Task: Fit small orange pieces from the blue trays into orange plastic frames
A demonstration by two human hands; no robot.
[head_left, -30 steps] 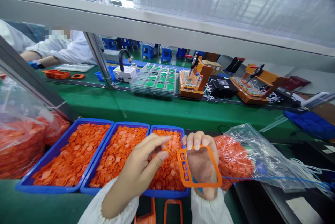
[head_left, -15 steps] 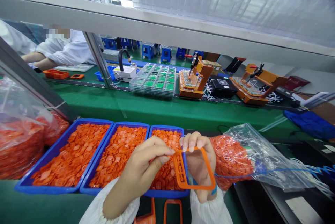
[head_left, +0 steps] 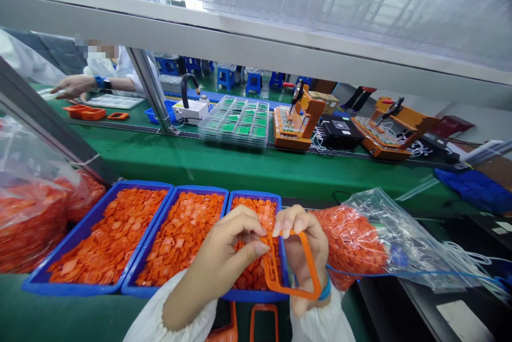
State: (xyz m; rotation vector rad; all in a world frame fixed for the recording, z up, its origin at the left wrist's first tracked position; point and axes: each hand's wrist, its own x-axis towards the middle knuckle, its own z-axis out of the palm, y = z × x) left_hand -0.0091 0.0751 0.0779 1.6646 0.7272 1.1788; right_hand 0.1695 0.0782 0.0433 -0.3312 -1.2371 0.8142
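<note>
An orange rectangular plastic frame [head_left: 313, 270] with rounded corners and small slots along its left bar is tilted between my hands. My right hand [head_left: 308, 238] grips its top edge, fingers curled over and palm behind the opening. At the upper left corner, the thumb and forefinger of my left hand [head_left: 226, 248] close on the slotted bar; whether a small part is also pinched there is hidden. Beneath my hands is a blue tray [head_left: 256, 295] of small orange plastic pieces [head_left: 262, 208]. Another orange frame [head_left: 264, 308] lies on the green table below.
Two more blue trays [head_left: 124, 289] of orange pieces stand to the left, beside a filled plastic bag [head_left: 32, 214]. Another bag of orange pieces [head_left: 352, 240] lies right. A blue cord [head_left: 372, 273] runs from my right wrist. Behind are clear trays [head_left: 236, 120], orange fixtures [head_left: 294, 134] and a co-worker [head_left: 116, 72].
The frame has turned and tipped slightly, its lower edge shifting left and down. My left fingertips have opened a little at its corner. The co-worker's arm has reached across their table.
</note>
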